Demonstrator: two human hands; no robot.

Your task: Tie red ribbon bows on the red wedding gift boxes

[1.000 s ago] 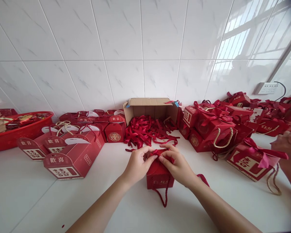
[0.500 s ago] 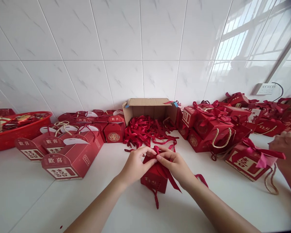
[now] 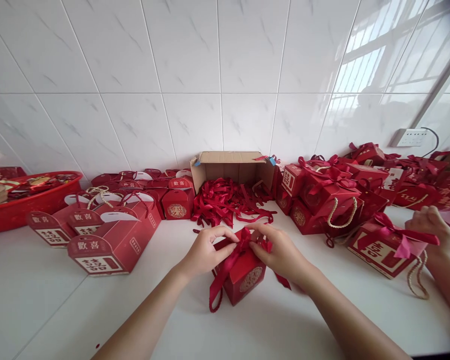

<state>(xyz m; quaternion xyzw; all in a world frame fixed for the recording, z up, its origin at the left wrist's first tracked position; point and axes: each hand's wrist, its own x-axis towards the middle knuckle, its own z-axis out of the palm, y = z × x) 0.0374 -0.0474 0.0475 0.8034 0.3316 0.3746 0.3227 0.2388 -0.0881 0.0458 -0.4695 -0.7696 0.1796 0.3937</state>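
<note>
A small red gift box (image 3: 243,280) with a gold round emblem stands on the white table in front of me. Across its top runs a red ribbon (image 3: 230,262), bunched into a bow-like knot at the middle, with one tail hanging down the left front. My left hand (image 3: 210,250) pinches the ribbon on the left of the knot. From the other side my right hand (image 3: 279,250) pinches it too, its fingertips partly hidden behind the loops. A dark red cord handle (image 3: 218,302) dangles at the box's lower left.
A cardboard carton (image 3: 232,172) spills loose red ribbons (image 3: 219,200) behind the box. Open-topped red boxes (image 3: 108,245) stand left, near a red basin (image 3: 33,202). Ribbon-tied boxes (image 3: 326,200) are piled right, near another person's hand (image 3: 435,232).
The gift box has turned, so its gold emblem now faces front right. A ribbon tail now hangs on the left front. Both my hands still hold the ribbon.
</note>
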